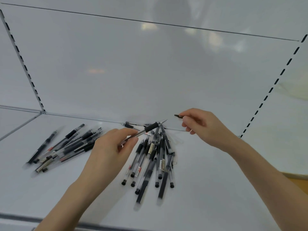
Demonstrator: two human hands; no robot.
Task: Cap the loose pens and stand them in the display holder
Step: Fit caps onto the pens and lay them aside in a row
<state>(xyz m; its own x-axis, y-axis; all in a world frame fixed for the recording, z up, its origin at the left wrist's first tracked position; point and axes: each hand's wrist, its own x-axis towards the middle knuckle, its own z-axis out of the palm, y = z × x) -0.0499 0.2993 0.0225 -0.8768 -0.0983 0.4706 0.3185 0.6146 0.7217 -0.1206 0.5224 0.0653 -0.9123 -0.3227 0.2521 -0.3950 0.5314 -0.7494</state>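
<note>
While both hands hover over the shelf point(208, 189), I read it like this:

- left hand point(110, 147): thumb and fingers clamped on the clear barrel of an uncapped pen point(150, 127). Its black grip section sticks out past the fingers, and the bare tip points up and right toward the shelf's back edge. It is lifted off the shelf, above the centre pile.
- right hand point(201, 125): thumb and forefinger pinched on a small dark cap point(178, 116), other fingers curled under. The cap is in the air just right of the pen tip, not touching it, with a gap between them.
- centre pile point(155, 157): a fan of clear-barrel pens with black grips, lying flat and crossing each other. The far ends bunch near the middle of the back edge and the near ends spread toward the front edge. Several show bare tips.
- back-edge pens point(129, 125): a couple more lie along the back edge, where the shelf meets the back panel point(133, 72).
- left pile point(70, 144): a second bunch lying flat toward the shelf's left side, roughly parallel, angled from front-left toward the back. There's motion blur here. They look capped, but I can't confirm that pen by pen.
- slotted rails: left upright point(21, 59) comes down to the back-left corner, and right upright point(275, 82) comes down to the back edge on the right.
</note>
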